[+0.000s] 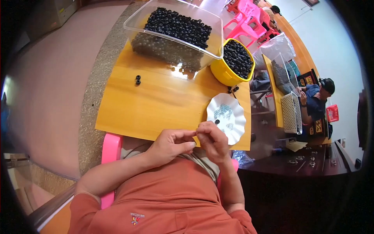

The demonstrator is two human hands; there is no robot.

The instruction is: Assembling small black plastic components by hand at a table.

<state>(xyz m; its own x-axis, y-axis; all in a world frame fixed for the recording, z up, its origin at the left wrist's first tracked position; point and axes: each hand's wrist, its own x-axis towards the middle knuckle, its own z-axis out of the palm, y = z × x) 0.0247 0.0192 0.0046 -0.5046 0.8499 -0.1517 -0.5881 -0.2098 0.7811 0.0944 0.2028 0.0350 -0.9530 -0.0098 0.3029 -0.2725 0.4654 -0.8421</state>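
Over the table's near edge, my left hand (170, 146) and my right hand (214, 141) meet at the fingertips. Both have their fingers curled into a pinch; whatever sits between them is too small to make out. Just beyond my right hand lies a white wavy-rimmed dish (238, 130) with many tiny silvery pieces (223, 112) spread in it. One small black ring-like part (217, 121) shows in the dish beside my right knuckles.
A large clear bin (136, 29) of black ring-shaped parts and a yellow tub (223, 73) of black parts stand at the table's (156, 105) far side. Two loose black parts (138, 80) lie left. Rightward, another person (313, 97) sits by a white perforated basket (290, 113).
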